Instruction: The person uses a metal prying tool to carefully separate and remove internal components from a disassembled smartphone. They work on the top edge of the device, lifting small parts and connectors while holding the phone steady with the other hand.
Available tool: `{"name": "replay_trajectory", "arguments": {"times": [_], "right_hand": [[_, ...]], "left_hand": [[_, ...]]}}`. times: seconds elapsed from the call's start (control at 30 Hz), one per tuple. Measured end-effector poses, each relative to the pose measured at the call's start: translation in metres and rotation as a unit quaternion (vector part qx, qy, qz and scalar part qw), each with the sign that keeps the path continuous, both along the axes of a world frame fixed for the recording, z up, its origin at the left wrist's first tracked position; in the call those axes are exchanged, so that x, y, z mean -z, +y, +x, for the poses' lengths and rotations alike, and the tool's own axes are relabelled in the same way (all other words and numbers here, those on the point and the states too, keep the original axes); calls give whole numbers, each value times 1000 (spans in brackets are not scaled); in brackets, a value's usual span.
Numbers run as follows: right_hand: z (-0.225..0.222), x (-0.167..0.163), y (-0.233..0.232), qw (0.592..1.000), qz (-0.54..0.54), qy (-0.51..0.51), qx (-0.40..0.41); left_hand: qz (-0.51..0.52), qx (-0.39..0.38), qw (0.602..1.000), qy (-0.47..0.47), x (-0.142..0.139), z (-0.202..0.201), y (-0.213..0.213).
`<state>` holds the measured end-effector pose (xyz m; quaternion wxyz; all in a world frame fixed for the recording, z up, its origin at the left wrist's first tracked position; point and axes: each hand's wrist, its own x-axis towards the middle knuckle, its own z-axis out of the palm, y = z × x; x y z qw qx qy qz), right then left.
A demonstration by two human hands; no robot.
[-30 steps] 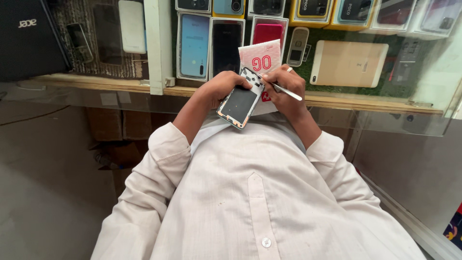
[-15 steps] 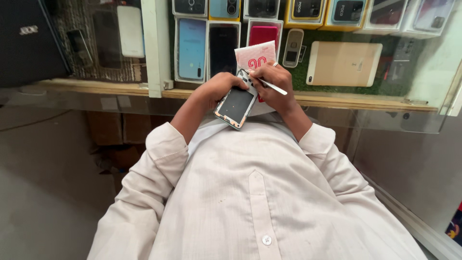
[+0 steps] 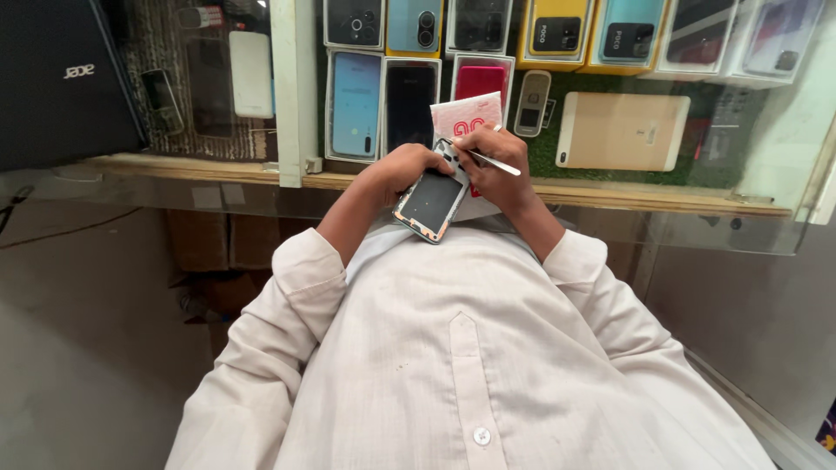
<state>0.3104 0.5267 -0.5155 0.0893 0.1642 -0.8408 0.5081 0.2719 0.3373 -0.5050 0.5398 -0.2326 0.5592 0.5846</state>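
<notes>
In the head view, the left hand grips an opened smartphone, back cover off, dark inner face up and orange-edged frame showing. The phone lies tilted, its lower end pointing toward 7 o'clock and its top end toward 1 o'clock; the left hand wraps it from the 10 o'clock side, fingers curled around the upper edge. The right hand sits just beside it at 2 o'clock of the phone, clenched around a thin metal tool whose free end sticks out toward 4 o'clock. The tool's working tip meets the top end of the phone, though the contact itself is hidden by the fingers. Both hands hover above the person's cream shirt, near the front edge of a glass bench. Directly at 12 o'clock of the hands stands a small red-and-white card. Under the glass lie phone boxes and a gold tablet at 2 o'clock.
</notes>
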Motion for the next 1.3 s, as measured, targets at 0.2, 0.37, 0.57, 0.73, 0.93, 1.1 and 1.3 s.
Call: {"name": "replay_trajectory", "arguments": {"times": [0.2, 0.37, 0.57, 0.73, 0.93, 1.1, 1.3], "right_hand": [[8, 5, -2, 999, -38, -34, 13], [10, 11, -2, 997, -52, -57, 7], [12, 3, -4, 1000, -20, -12, 11], [10, -6, -7, 1000, -9, 1, 27], [20, -8, -6, 999, 16, -12, 51], [20, -5, -8, 999, -21, -35, 37], [20, 3, -12, 997, -35, -56, 32]], "left_hand": [[-12, 4, 1000, -14, 2, 7, 0], [-11, 0, 1000, -3, 8, 10, 1], [3, -19, 1000, 7, 7, 13, 0], [5, -26, 1000, 17, 2, 10, -2], [10, -32, 999, 15, 4, 18, -1], [3, -26, 1000, 3, 3, 21, -2], [-9, -11, 1000, 11, 4, 23, -5]]}}
